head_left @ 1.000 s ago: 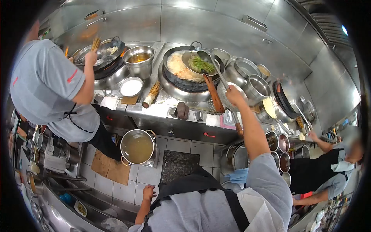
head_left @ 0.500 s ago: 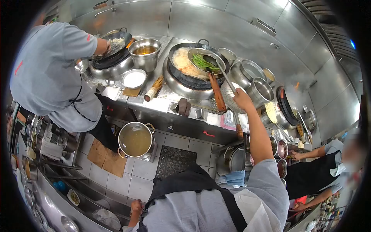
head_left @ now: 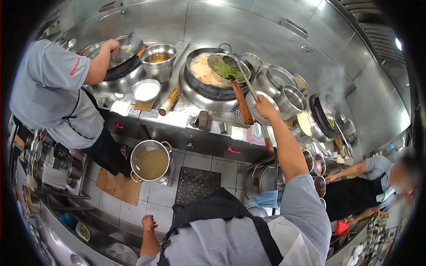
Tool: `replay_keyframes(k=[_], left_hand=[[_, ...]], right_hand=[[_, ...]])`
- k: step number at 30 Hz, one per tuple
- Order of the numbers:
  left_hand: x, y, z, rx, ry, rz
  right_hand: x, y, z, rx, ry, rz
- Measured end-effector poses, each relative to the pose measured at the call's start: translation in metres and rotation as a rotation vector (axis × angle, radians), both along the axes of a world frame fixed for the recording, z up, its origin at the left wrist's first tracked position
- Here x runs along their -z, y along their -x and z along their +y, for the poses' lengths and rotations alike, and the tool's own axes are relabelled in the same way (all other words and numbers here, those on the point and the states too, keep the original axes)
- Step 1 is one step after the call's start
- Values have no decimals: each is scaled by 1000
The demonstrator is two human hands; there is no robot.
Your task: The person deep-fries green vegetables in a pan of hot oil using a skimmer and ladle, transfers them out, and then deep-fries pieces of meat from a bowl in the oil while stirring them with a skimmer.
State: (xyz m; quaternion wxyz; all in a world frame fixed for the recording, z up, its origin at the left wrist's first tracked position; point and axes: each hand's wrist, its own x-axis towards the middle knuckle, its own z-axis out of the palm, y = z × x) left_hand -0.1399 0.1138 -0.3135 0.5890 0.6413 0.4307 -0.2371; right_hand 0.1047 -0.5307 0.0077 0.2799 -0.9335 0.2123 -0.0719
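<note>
Green vegetables (head_left: 229, 71) sit in the strainer (head_left: 216, 59), over the right side of the far-centre wok (head_left: 208, 91). Your right hand (head_left: 266, 107) grips the ladle (head_left: 248, 80), bowl among them; left hand (head_left: 149, 223), near left, loosely clenched, nothing visible in it. Probably stirring or pressing; next move calls for steady ladle control.

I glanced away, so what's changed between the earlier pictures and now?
Your left hand has swung leftward from your apron. The ladle shifted slightly toward the far rim of the strainer. The co-worker at left reached forward over a wok; the co-worker at right moved a hand from near another wok to the metal pots. Your right hand still holds the ladle; the greens remain in the strainer.
</note>
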Motion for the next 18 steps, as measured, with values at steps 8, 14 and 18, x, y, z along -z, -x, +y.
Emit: replay_keyframes(k=[8, 14, 18], left_hand=[[22, 45, -7, 241, 7, 54], [42, 69, -3, 329, 10, 108], [35, 49, 4, 204, 33, 85]], right_hand=[[-4, -7, -21, -211, 331, -258], [-88, 37, 75, -162, -452, 90], [-85, 42, 91, -205, -512, 179]])
